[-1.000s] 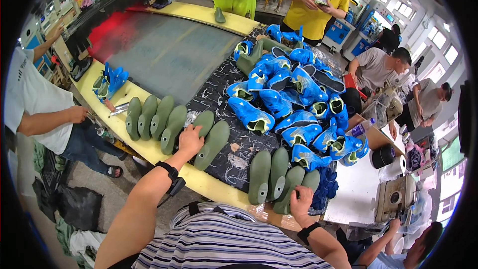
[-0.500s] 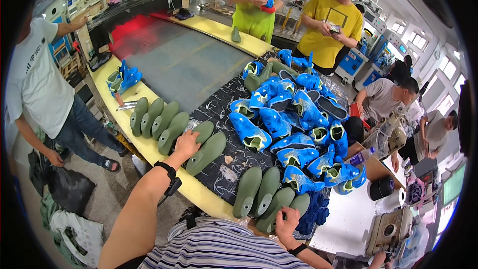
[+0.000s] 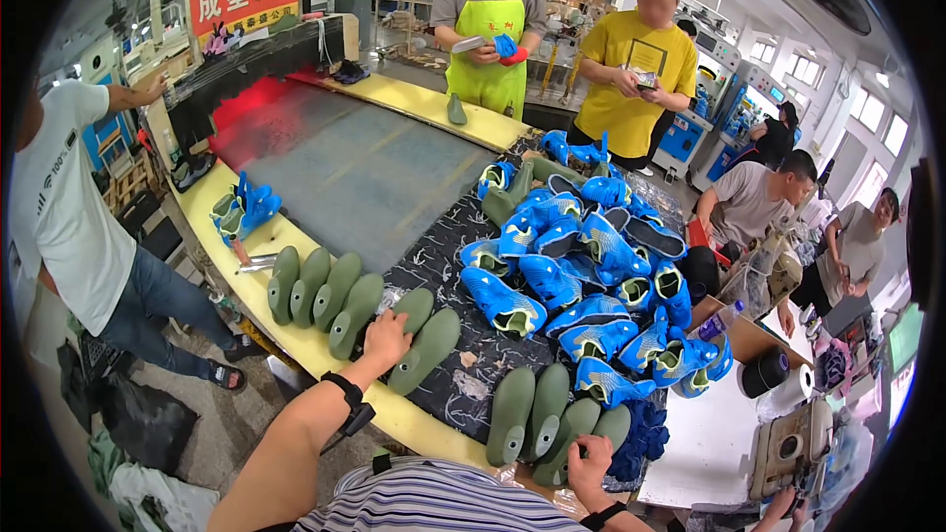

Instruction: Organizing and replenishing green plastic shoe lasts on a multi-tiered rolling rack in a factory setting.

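Observation:
Two groups of dark green shoe lasts lie along my side of the table. In the row on the left, my left hand (image 3: 387, 337) has its fingers closed on the near end of a green shoe last (image 3: 416, 306). Beside it, another last (image 3: 426, 353) lies tilted to the right. My right hand (image 3: 591, 457) is curled at the near end of a second group, its fingers against a shoe last (image 3: 571, 431); part of that grip is hidden. Two more lasts (image 3: 511, 414) rest just left of it. Beyond them spreads a heap of blue shoe uppers (image 3: 552, 281).
Grey belt (image 3: 345, 158) fills the far middle, edged by yellow boards (image 3: 232, 261). Some blue uppers (image 3: 243, 212) sit on the left board. A white table (image 3: 700, 453) with a purple-capped bottle (image 3: 720, 320) stands right. Several people stand or sit around.
The view has tilted, so the table and lasts appear lower and slightly farther right. Both hands remain at the same lasts. The person at the left has shifted slightly.

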Demonstrator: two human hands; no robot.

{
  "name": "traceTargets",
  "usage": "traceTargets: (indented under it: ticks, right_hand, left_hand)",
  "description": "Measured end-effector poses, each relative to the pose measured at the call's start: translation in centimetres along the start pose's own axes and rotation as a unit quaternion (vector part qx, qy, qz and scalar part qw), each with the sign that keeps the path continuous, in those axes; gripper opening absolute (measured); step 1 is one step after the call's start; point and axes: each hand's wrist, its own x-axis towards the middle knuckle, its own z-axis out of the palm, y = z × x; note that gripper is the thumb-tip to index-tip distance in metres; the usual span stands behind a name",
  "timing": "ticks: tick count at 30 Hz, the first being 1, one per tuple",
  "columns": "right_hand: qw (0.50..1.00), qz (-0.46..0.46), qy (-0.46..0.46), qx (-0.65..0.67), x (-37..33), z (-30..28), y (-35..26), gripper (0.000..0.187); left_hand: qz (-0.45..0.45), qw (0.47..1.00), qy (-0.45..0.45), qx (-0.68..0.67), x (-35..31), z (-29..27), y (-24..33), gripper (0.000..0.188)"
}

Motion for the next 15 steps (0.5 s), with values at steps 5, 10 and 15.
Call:
traceTargets:
  ticks: [5,10,15]
  right_hand:
    - [1.0,0.006,0.011,-0.003,0.1,0.37,-0.21,0.011]
    - [1.0,0.013,0.003,-0.002,0.23,0.39,-0.35,0.009]
    - [1.0,0.019,-0.001,0.009,0.15,0.36,-0.28,0.009]
  left_hand:
    - [0.003,1.0,0.0,-0.012,0.13,-0.2,0.01,0.039]
    - [0.015,1.0,0.014,-0.023,0.08,-0.4,-0.17,0.038]
    - [0.024,1.0,0.014,-0.011,0.24,-0.27,-0.42,0.037]
